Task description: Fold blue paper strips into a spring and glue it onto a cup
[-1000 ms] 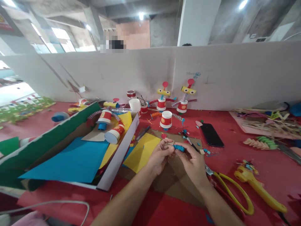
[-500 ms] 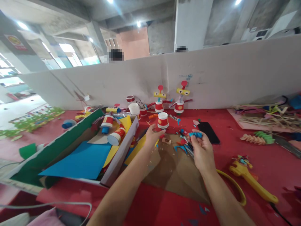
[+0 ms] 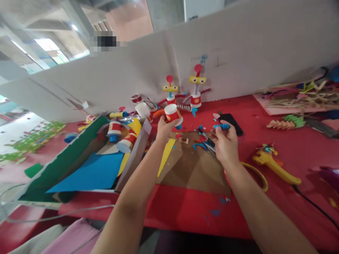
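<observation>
My left hand (image 3: 163, 129) is closed round a red and white paper cup (image 3: 171, 112) with an orange paper spring arm (image 3: 158, 113) and lifts it off the red table (image 3: 265, 148). My right hand (image 3: 225, 144) pinches a small blue folded paper spring (image 3: 221, 126) just right of the cup. Between my hands lies a brown cardboard sheet (image 3: 196, 169) with paper scraps. Two finished paper-cup robots (image 3: 196, 92) stand behind against the white partition (image 3: 238, 60).
A green-edged box (image 3: 76, 158) with blue and yellow paper and more cup figures sits at left. A black phone (image 3: 233, 121), yellow scissors (image 3: 254, 173), a yellow glue gun (image 3: 275, 165) and folded paper strips (image 3: 288, 121) lie at right.
My left hand left the blue spring, reached forward and picked up the cup figure. My right hand kept the blue spring. The camera tilted and moved closer.
</observation>
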`<state>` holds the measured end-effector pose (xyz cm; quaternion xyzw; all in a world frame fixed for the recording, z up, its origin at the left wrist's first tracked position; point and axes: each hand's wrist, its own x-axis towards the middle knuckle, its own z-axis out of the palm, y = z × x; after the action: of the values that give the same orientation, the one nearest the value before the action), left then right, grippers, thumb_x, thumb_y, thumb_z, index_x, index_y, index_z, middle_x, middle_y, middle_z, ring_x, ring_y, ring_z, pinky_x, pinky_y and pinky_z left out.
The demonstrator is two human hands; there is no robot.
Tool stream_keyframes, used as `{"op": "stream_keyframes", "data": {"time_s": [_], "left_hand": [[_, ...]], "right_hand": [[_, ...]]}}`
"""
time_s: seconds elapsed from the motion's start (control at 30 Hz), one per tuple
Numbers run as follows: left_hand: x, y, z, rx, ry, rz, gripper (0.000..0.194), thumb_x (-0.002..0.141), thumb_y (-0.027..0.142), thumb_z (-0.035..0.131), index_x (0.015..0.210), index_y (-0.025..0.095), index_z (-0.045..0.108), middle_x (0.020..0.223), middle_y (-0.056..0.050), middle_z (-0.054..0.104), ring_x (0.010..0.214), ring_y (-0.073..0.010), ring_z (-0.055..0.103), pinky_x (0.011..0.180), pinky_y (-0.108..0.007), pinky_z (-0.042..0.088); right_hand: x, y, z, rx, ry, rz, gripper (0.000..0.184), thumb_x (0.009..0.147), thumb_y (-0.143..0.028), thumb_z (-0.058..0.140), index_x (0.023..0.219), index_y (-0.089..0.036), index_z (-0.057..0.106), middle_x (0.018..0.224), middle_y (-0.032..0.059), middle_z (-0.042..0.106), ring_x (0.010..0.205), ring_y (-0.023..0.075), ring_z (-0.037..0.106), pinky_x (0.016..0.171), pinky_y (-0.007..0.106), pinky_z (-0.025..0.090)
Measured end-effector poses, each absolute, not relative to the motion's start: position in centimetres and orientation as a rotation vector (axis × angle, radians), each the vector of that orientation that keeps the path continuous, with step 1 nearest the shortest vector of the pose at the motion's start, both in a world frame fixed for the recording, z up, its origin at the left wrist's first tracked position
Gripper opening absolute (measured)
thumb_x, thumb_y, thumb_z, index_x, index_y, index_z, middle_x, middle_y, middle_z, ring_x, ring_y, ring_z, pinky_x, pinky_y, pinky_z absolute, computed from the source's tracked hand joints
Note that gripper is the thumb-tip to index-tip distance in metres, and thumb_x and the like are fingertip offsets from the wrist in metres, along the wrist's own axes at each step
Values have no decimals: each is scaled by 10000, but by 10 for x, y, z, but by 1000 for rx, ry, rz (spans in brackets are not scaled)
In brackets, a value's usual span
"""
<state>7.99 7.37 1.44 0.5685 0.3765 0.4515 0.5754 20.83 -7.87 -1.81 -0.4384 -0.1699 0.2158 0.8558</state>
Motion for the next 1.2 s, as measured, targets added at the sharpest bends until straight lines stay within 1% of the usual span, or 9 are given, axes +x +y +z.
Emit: {"op": "stream_keyframes", "data": {"time_s": [0.1,0.17,0.33,0.6,0.73,0.9,1.0,1.13,1.2], "left_hand": [[54,31,27,1360,781,985,553,571,296,786,1056,181,544,1025,-60,669,913,-202,637,825,-345,499],[40,-1,26,1336,798,923,519,594,292,780,1049,181,556,1028,-69,670,948,-216,631,836,-348,495],[32,-53,-1,1311,758,725,550,590,282,796,1074,206,545,1038,-73,657,949,-223,626,834,-352,490],[47,-68,-23,1581,768,776,571,581,336,808,1046,189,512,1076,-96,608,982,-239,594,791,-323,483],[44,-70,-31,1788,830,810,531,589,400,798,990,180,529,1031,-95,597,956,-238,586,805,-334,458],[43,-71,-38,1837,903,890,519,565,442,802,940,190,548,960,-74,595,913,-234,583,809,-344,438],[44,-72,-38,1830,889,921,530,562,444,803,958,204,545,961,-68,594,915,-232,575,805,-341,435],[44,-72,-38,1833,857,922,506,573,429,799,956,215,546,955,-66,594,927,-239,555,817,-352,424],[42,-72,-38,1839,840,914,491,577,421,797,949,216,551,951,-67,592,938,-246,546,834,-363,415]], "right_hand": [[212,-79,-18,-929,-364,434,333,695,-329,711,952,-265,510,876,-53,625,634,69,583,626,227,487],[217,-80,-19,-934,-373,421,333,703,-330,705,953,-272,493,937,-46,634,617,58,565,626,219,480],[235,-82,-23,-915,-278,363,295,717,-274,679,940,-246,489,780,-62,620,574,59,556,604,212,468],[262,-87,-24,-912,-318,311,286,714,-291,689,928,-254,502,761,-88,608,564,44,565,558,185,459],[271,-95,-17,-950,-360,319,285,687,-274,710,910,-247,536,736,-84,619,539,44,542,545,183,443],[282,-113,3,-1031,-387,295,256,642,-216,723,859,-238,588,728,-53,635,524,67,524,519,209,407],[284,-125,15,-1051,-417,236,229,637,-185,732,826,-242,617,726,-29,615,548,85,525,562,245,417],[265,-140,27,-1028,-525,205,247,608,-166,766,821,-219,652,746,-19,598,673,109,582,710,275,450],[248,-147,32,-1073,-648,240,252,634,-199,769,858,-221,656,793,-22,616,738,122,597,775,297,456]]}}
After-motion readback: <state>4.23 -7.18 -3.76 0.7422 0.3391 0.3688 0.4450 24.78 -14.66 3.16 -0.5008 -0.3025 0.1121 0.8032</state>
